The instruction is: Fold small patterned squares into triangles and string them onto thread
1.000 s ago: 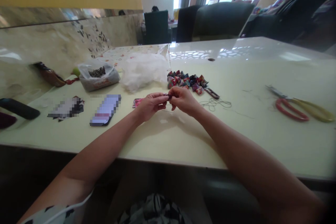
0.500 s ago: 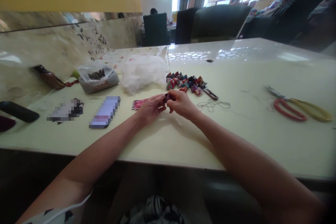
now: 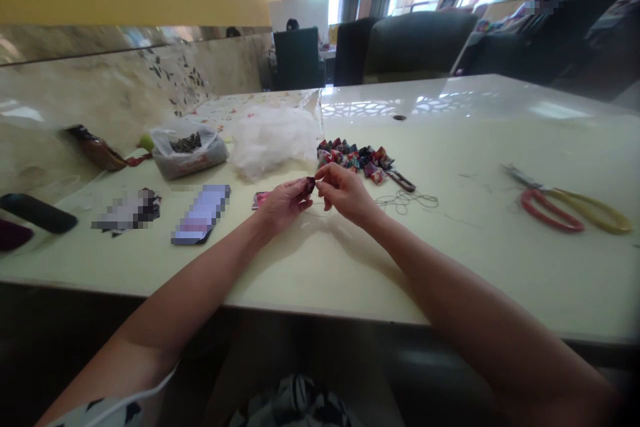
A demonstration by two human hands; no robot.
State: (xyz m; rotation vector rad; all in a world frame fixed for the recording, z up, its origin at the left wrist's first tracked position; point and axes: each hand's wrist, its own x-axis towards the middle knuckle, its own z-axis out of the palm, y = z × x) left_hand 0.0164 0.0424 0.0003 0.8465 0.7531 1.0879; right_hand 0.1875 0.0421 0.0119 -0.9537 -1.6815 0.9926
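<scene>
My left hand (image 3: 284, 205) pinches a small dark red patterned piece of cloth (image 3: 311, 184) between thumb and fingers. Right beside it, my right hand (image 3: 344, 193) is closed in a pinch; whatever its fingertips hold is too small to make out. A thin thread (image 3: 320, 215) hangs below the hands, and more dark thread (image 3: 407, 200) lies in loose loops to their right. Partly covered by my left hand, pink cloth pieces (image 3: 260, 199) lie on the table. Just beyond the hands sits a cluster of small stuffed patterned cloth pieces (image 3: 353, 157), with small thread snips (image 3: 401, 180) at its right end.
Large scissors (image 3: 531, 197) with red and yellow handles lie at right. White fluffy stuffing (image 3: 273, 143) and a plastic bag (image 3: 193, 161) of dark bits stand at the back left. A phone (image 3: 203, 213) and a dark case (image 3: 40, 212) lie at left. Chairs (image 3: 420, 47) stand beyond the table.
My right hand has come slightly away from the cloth, leaving a small gap and more of the cloth showing. My left hand still holds it.
</scene>
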